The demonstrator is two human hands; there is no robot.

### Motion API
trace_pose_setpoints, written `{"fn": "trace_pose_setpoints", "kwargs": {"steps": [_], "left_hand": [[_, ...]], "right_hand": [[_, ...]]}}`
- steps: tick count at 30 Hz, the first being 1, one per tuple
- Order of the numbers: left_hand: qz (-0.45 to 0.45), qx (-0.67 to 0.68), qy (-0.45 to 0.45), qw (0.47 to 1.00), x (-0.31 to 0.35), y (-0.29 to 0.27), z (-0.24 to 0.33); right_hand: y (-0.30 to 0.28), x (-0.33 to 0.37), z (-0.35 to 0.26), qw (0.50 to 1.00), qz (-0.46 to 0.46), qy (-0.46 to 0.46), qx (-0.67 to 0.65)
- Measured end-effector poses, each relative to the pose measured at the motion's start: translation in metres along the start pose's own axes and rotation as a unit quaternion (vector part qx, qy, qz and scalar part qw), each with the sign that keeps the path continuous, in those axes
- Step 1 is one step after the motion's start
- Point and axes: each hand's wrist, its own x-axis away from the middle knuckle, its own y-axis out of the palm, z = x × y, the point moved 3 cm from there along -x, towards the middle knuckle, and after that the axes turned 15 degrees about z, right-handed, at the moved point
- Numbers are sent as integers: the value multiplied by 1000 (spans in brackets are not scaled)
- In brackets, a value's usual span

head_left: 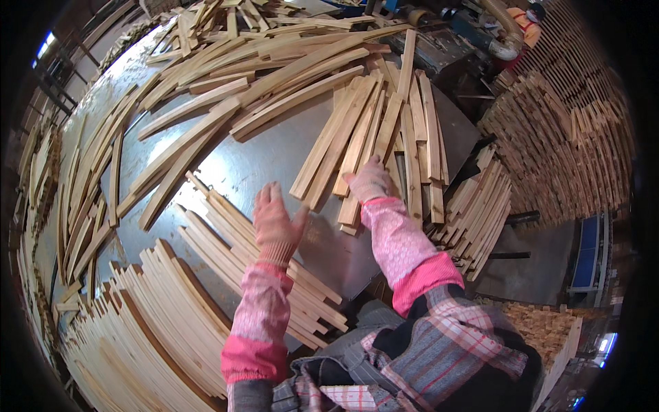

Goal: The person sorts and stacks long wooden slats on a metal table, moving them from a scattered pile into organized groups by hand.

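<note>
My left hand, in a pinkish knit glove, is held over the metal table with its fingers stretched and thumb apart. Nothing is in it. Just beneath and beside it lie several pale wooden strips in a loose row. My right hand, gloved alike, is closed on a wooden strip in a fanned heap on the right part of the table. Its palm hides part of that strip. More strips lie left of this hand, and others just right of it.
A tight row of strips fills the near left. Loose strips are heaped along the far and left sides. Stacked wood stands at the right, beside a lower bundle. Near dark machinery a person in orange is seen.
</note>
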Motion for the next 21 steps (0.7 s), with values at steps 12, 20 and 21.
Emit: {"fn": "trace_pose_setpoints", "kwargs": {"steps": [12,20,21], "left_hand": [[-292,386,-385,786,-17,135,39],[-324,576,-476,580,43,92,44],[-304,600,-418,610,50,97,42]], "right_hand": [[-14,6,19,967,-80,117,-211],[0,32,71,937,-198,40,-283],[-3,38,75,924,-189,49,-329]]}}
